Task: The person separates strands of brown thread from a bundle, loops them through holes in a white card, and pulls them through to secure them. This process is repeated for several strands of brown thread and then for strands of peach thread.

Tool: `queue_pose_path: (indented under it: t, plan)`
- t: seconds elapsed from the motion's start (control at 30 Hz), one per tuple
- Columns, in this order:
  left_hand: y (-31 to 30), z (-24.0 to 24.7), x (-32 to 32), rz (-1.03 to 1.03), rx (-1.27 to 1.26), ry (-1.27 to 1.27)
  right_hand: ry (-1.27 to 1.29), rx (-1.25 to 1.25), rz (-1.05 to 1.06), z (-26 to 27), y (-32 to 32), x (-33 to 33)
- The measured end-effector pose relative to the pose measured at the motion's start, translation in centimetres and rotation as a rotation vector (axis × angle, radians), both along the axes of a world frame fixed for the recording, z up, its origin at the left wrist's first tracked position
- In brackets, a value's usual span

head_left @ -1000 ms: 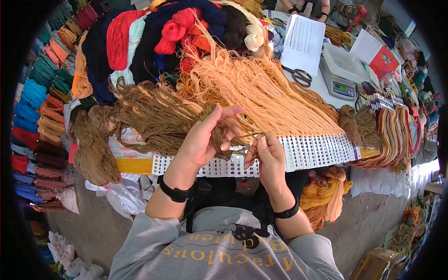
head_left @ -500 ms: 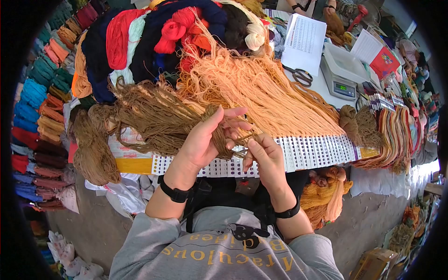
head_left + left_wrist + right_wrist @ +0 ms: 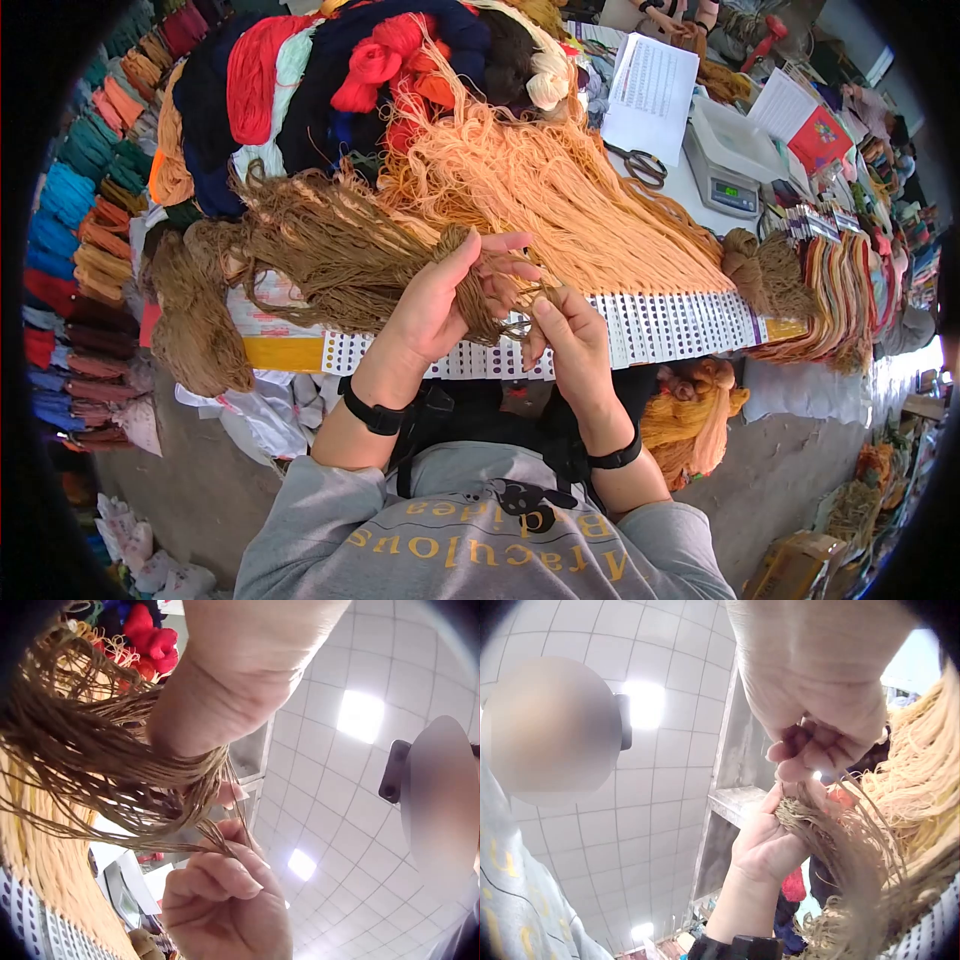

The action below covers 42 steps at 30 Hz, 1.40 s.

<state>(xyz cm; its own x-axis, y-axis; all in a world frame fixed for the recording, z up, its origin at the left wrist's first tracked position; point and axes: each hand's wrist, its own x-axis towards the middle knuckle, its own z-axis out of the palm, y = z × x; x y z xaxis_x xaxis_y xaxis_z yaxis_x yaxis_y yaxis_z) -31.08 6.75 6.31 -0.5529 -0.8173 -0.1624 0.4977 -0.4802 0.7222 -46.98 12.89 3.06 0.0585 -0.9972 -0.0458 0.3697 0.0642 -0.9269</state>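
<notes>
A brown yarn skein (image 3: 335, 245) lies across the table's left part, its near end running into my left hand (image 3: 432, 308). The thumb of that hand points up and its fingers curl round the bundle. Close beside it, my right hand (image 3: 572, 338) pinches a few brown strands (image 3: 213, 834) drawn from the bundle between thumb and fingertips. In the left wrist view, the looped strands pass behind the left thumb (image 3: 217, 705) toward the right fingers (image 3: 225, 874). The right wrist view shows the bundle (image 3: 799, 817) over the left palm.
Peach yarn (image 3: 590, 215) covers the table behind a row of white punched cards (image 3: 670, 325). Another brown skein (image 3: 195, 320) hangs at the left edge. Scissors (image 3: 645, 168), papers (image 3: 650, 90) and a scale (image 3: 730, 190) lie at the back right. Red yarn (image 3: 252, 85) is heaped behind.
My right hand has moved slightly left, nearer my left hand, and the strands between them span a shorter gap. At the top, another person's hands now handle brown yarn.
</notes>
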Motion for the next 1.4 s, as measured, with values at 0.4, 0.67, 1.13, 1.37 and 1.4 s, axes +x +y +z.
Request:
queue_pose_path:
  t: [0.4, 0.67, 1.13, 1.37, 1.4]
  plan:
    - [0.9, -0.6, 2.9, -0.125, 0.046, 0.369, 0.167, 0.0, 0.004, 2.1, 1.5, 2.4]
    - [0.8, -0.2, 7.5, -0.088, -0.148, -0.233, 0.966, -0.327, -0.163, 4.9, 1.7, 2.1]
    - [-8.7, -5.2, 41.5, 0.792, 0.209, 0.034, -0.583, -0.229, -0.258, 5.3, -3.2, -31.5]
    - [-10.8, -0.9, 52.1, 0.842, -0.249, 0.14, 0.178, -0.326, -0.858, 8.9, -0.7, -46.0]
    - [-11.2, 0.1, 51.3, 0.736, -0.342, 0.169, 0.047, -0.311, -0.902, 10.2, -0.7, -45.4]
